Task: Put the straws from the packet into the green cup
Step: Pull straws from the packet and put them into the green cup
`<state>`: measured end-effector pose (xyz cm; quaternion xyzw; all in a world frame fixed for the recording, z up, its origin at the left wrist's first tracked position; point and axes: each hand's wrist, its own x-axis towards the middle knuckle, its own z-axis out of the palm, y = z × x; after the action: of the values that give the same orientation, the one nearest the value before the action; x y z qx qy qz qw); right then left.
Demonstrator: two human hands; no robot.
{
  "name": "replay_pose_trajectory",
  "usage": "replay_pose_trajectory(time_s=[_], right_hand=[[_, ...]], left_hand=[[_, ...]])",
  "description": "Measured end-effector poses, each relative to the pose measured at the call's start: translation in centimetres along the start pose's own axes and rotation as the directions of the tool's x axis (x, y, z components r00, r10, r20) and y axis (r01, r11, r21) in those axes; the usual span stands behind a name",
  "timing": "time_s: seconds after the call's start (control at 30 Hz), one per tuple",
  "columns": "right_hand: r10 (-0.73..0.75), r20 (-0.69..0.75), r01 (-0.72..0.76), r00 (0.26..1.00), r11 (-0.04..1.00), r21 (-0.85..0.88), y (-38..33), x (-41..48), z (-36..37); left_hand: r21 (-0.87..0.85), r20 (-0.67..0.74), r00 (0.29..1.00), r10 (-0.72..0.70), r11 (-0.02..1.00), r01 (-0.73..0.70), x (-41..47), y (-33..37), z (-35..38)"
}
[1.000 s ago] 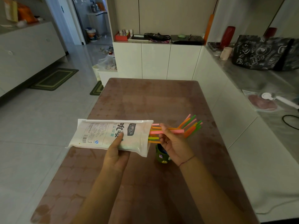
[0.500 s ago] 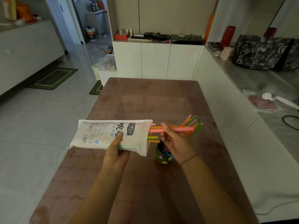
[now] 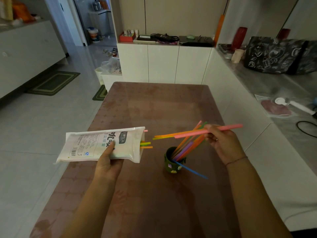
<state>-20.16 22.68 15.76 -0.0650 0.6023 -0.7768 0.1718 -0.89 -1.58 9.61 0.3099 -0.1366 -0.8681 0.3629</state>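
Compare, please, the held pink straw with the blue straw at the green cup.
The pink straw is pinched in the right hand; no hand touches the blue straw. The pink straw lies nearly level, the blue straw slants down from the green cup. Both are straight.

Left of the green cup (image 3: 173,166), the packet (image 3: 92,146) hides its contents but for a few straw tips (image 3: 145,145) at the open end, and its small print is too fine to read. The left hand (image 3: 108,166) shows only a thumb (fingers beneath the packet). The cup's wall hides the lower ends of the standing straws (image 3: 185,148). Right of the cup, the right hand (image 3: 223,145) covers part of the held straws (image 3: 188,133).
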Motion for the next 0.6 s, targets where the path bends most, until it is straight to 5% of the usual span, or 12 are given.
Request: replay_pose_trajectory(time_s=[0.17,0.37,0.6], right_hand=[[-0.106,-0.046,0.089,0.993,0.956,-0.279,0.8,0.5,-1.5],[-0.141,0.02,0.124,0.99,0.789,-0.602,2.8,1.4,-1.2],[-0.103,0.06,0.116,0.993,0.743,-0.659,4.6,1.8,-0.2]], left_hand=[[0.026,0.016,1.0,-0.015,1.0,0.015,-0.3,-0.7,0.1],[0.042,0.018,0.999,-0.028,0.999,0.027,-0.6,-1.5,0.3],[0.057,0.021,0.999,-0.037,0.998,0.036,-0.6,-2.1,0.3]])
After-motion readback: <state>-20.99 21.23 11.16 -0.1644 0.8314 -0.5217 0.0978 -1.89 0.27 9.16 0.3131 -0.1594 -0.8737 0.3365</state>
